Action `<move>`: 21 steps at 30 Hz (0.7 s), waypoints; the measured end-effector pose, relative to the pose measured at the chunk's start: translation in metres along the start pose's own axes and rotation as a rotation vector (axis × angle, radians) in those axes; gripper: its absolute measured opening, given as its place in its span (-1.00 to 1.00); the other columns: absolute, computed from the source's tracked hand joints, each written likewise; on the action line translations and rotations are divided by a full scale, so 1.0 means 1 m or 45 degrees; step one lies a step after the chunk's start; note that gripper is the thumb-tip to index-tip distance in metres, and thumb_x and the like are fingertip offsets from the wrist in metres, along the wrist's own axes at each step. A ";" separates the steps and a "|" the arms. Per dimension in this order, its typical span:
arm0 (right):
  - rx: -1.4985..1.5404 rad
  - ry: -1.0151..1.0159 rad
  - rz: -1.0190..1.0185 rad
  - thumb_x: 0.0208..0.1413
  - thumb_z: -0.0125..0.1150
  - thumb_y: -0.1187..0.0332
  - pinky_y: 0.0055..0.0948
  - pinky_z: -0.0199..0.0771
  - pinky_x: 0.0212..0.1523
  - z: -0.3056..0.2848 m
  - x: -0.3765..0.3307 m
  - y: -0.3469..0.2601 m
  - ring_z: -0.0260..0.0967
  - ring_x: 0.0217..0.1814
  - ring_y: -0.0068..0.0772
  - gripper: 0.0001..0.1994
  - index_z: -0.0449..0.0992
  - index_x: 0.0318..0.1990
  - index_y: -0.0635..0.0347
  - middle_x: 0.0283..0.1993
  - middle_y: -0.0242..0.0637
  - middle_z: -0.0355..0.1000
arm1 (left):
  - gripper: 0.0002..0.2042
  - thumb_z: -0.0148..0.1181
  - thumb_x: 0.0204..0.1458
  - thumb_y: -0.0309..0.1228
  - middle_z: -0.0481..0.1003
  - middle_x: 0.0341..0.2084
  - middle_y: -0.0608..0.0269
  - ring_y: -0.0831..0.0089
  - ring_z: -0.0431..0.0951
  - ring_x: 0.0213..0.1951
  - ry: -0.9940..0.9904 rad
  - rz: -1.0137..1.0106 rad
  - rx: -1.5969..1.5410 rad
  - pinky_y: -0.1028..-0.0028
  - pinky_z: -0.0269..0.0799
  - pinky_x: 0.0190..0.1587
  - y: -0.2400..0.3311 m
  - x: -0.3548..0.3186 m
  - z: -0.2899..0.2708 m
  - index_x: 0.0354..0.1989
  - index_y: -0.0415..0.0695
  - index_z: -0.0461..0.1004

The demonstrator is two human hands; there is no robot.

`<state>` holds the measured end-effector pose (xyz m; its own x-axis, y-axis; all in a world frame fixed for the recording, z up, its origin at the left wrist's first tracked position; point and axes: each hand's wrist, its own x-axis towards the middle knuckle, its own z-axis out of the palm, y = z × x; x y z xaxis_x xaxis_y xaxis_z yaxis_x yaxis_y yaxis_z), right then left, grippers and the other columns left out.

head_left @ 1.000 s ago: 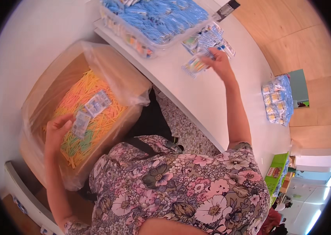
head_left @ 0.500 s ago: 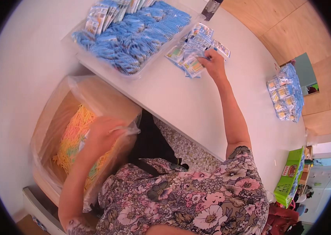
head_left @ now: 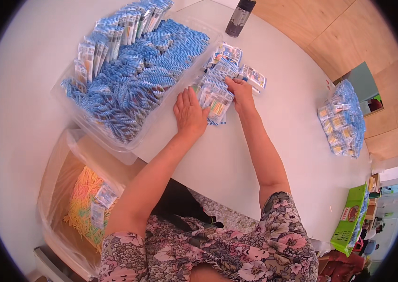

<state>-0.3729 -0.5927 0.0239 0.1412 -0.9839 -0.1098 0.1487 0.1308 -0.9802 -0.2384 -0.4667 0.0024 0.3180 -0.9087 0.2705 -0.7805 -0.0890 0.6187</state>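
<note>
A big white table (head_left: 265, 155) is seen with light wood flooring (head_left: 330, 28) beyond it, and both hands are laid flat with fingers loose, nothing gripped: the left hand (head_left: 190, 113) and right hand (head_left: 240, 92) are pressed onto a small pile of blue-and-white packets (head_left: 218, 89) near the table's middle. Just left of the pile a clear tray of blue packets (head_left: 133, 89) is parked, a dark bottle (head_left: 239, 18) is stood at the far edge, another packet heap (head_left: 344, 120) is left off to the right. A plastic-lined cardboard box of orange and yellow strips (head_left: 83, 204) is kept below the table's near edge, by a green basket (head_left: 349, 218) further right.
</note>
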 end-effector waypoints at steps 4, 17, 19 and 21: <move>-0.268 0.044 -0.174 -0.02 0.25 0.31 -0.56 0.29 -0.50 -0.001 0.008 0.016 0.33 -0.49 -0.58 -0.69 0.49 -0.23 0.42 -0.45 -0.33 0.45 | -0.24 0.23 -0.07 -0.27 0.10 0.20 -0.04 0.05 0.01 0.25 -0.033 0.037 0.026 0.13 -0.15 0.26 0.003 0.001 -0.002 0.24 -0.33 -0.04; 0.075 -0.416 -0.153 0.12 0.00 0.52 -0.59 0.37 -0.24 0.010 -0.041 0.001 0.35 -0.22 -0.61 -0.83 0.38 -0.13 0.31 -0.21 -0.34 0.44 | 0.00 0.43 -0.34 -0.30 0.18 0.12 -0.07 0.06 0.09 0.20 -0.021 0.088 -0.354 0.17 -0.09 0.26 -0.011 -0.005 -0.018 0.28 -0.30 -0.11; 0.285 -0.472 0.013 0.17 -0.07 0.51 -0.58 0.40 -0.14 0.021 -0.069 -0.006 0.34 -0.20 -0.60 -0.87 0.35 -0.15 0.27 -0.21 -0.38 0.39 | 0.08 0.47 -0.42 -0.29 0.18 0.11 -0.08 0.07 0.07 0.21 0.022 0.097 -0.465 0.18 -0.09 0.26 -0.013 -0.011 -0.026 0.29 -0.29 -0.15; 0.370 -0.545 0.003 0.21 -0.08 0.43 -0.57 0.42 -0.14 0.017 -0.080 0.008 0.34 -0.18 -0.62 -0.87 0.36 -0.15 0.24 -0.21 -0.40 0.40 | 0.16 0.51 -0.51 -0.36 0.19 0.12 -0.05 0.11 0.13 0.20 -0.074 0.114 -0.438 0.22 0.05 0.23 -0.013 -0.018 -0.034 0.31 -0.27 -0.21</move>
<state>-0.3666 -0.5105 0.0277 0.5206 -0.8534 0.0250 0.4049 0.2210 -0.8873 -0.2160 -0.4356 0.0150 0.2177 -0.9292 0.2987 -0.5737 0.1257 0.8093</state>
